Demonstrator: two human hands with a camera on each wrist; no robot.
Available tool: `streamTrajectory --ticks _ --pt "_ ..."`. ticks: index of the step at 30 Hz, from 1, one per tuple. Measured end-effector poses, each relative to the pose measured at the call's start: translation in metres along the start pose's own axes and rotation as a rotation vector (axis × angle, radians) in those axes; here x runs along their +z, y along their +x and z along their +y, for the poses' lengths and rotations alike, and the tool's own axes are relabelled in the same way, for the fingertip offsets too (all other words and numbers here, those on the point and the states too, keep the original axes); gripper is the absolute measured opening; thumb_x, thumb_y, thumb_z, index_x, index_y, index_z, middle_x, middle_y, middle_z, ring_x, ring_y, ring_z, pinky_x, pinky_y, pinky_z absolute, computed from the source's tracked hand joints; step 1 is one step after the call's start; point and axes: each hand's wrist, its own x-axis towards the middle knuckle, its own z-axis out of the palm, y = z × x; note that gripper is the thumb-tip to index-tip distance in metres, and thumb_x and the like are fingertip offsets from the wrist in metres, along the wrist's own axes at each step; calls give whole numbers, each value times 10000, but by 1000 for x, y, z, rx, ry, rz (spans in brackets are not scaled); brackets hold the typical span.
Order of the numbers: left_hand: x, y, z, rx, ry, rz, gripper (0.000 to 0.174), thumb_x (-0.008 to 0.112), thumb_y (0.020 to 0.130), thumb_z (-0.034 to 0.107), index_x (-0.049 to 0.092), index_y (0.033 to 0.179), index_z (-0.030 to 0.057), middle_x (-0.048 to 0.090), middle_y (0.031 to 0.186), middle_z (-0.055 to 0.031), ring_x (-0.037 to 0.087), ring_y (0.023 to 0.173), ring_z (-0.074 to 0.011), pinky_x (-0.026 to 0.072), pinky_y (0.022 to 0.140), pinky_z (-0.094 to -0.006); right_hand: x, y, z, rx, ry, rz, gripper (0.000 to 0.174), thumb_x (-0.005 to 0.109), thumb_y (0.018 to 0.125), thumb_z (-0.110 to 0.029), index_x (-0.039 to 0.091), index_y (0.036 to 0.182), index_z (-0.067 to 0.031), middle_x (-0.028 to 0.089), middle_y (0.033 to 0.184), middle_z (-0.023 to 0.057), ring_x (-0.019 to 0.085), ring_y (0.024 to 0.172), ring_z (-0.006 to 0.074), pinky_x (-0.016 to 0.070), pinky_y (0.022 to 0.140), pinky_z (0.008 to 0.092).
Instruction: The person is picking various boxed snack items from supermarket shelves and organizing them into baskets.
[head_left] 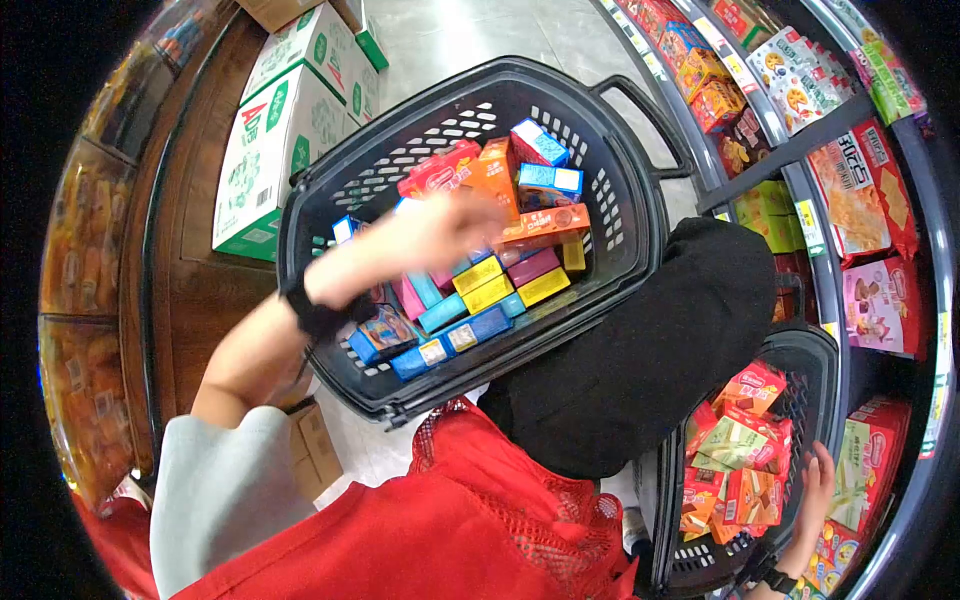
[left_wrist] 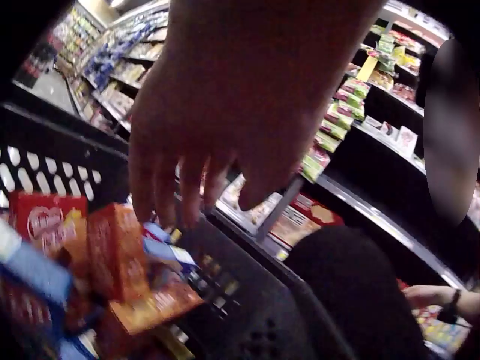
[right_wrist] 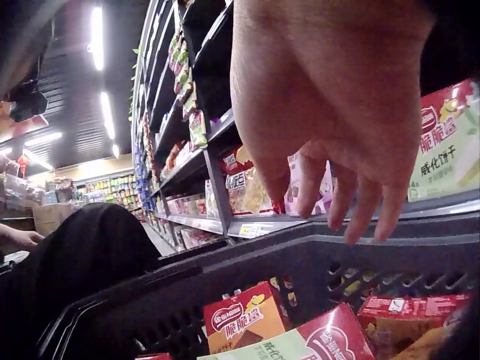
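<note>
My left hand [head_left: 450, 228], blurred in the head view, is over a black shopping basket [head_left: 635, 205] filled with small snack boxes. Its fingers hang loosely in the left wrist view, with nothing between them. Beneath and around it lie an orange box [head_left: 545, 222], a red pack [head_left: 440, 168], yellow boxes [head_left: 485, 287] and a blue box [head_left: 480, 328]. At lower right, my right hand [head_left: 815, 490] is at the side of a second black basket [head_left: 822, 365], fingers extended downward and empty in the right wrist view. Red and green wafer biscuit boxes [head_left: 738, 440] fill that basket.
Shelves of packaged snacks [head_left: 850, 195] run along the right, close to the second basket. White and green cartons [head_left: 255, 150] are stacked at the left, by a wooden display [head_left: 190, 330]. A black-clad knee [head_left: 690, 320] sits between the two baskets.
</note>
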Motion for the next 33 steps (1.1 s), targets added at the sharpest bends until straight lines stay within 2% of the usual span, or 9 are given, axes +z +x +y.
streamTrajectory --ticks 2,7,12,18,24,26,28,29,33 --pt "-25 31 -35 -103 206 340 316 597 764 239 578 963 -5 607 919 -179 593 883 -294 471 768 -367 2 -1 -11 1 -27 1 361 462 898 -179 459 1218 -12 492 1207 92 464 1124 202 338 942 300" --pt "-1 43 -149 -531 180 -67 663 719 634 425 487 1085 -1 567 984 -244 565 924 -347 444 819 -400 6 -5 -16 -28 3 3 351 461 897 -154 459 1210 4 494 1202 102 469 1110 199 347 946 310" --pt "-6 36 -131 -541 377 29 501 730 609 361 572 960 41 616 898 -168 587 880 -315 464 759 -392 17 -6 -35 -118 11 -97 349 457 897 -136 449 1214 7 488 1216 110 471 1111 205 337 965 315" --pt "-63 21 22 -58 555 561 414 643 738 348 557 1024 61 612 865 -162 598 803 -333 478 679 -391 57 -8 -131 -510 -16 -111 348 445 862 -71 454 1201 6 435 1265 134 430 1170 231 313 997 343" --pt "-37 31 148 460 15 421 512 692 740 172 463 1161 -9 570 1032 -96 575 887 -158 469 765 -295 144 -24 -238 -1101 -14 -82 646 666 720 -176 366 1263 2 403 1279 170 420 1181 244 339 980 360" --pt "-28 33 171 383 -420 143 537 679 760 156 421 1200 -12 547 1077 -96 565 902 -139 465 773 -282 150 -37 -244 -808 -13 -147 741 724 649 -109 346 1276 7 408 1267 178 444 1152 233 396 927 353" --pt "-32 53 138 512 -600 67 408 467 907 226 387 1240 4 534 1116 -118 541 995 -150 455 817 -283 139 -34 -222 -732 20 -41 704 683 678 -23 327 1284 8 459 1209 139 492 1080 219 431 882 330" --pt "-38 58 114 356 -655 58 394 360 945 266 394 1234 1 523 1146 -121 536 1019 -174 453 834 -294 131 -37 -208 -625 120 41 677 665 697 -10 325 1283 6 479 1181 123 506 1055 215 432 880 324" --pt "-32 65 -63 -187 245 271 309 557 837 263 574 985 -7 625 887 -154 610 847 -253 478 753 -325 46 -14 -97 -174 407 449 566 454 891 -345 318 1319 0 383 1311 113 429 1166 195 357 961 331"
